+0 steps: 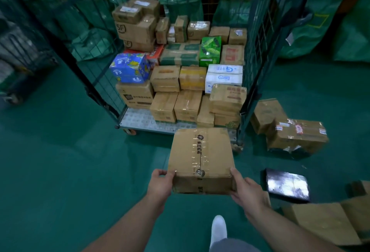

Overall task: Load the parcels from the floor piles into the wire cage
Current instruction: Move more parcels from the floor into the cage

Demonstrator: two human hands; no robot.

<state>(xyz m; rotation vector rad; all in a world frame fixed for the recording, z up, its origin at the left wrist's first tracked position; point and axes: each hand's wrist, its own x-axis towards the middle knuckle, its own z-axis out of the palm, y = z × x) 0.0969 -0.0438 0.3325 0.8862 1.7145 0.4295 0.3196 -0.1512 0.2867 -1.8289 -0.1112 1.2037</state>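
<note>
Parcel (201, 157) of brown taped cardboard hangs between the two hands, above the green floor (80, 161) and just short of the front edge of the wire cage (258, 31). The left hand (160, 184) grips its near left corner and the right hand (247, 190) its near right corner, fingers clamped on it (thumbs on top, the rest curled down the sides). Stacked boxes (166, 77) fill the cage's back and right. Floor parcels (296, 135) lie by its front right corner.

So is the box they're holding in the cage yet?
Out. Left hand and right hand hold the box over the floor, short of the cage.
</note>
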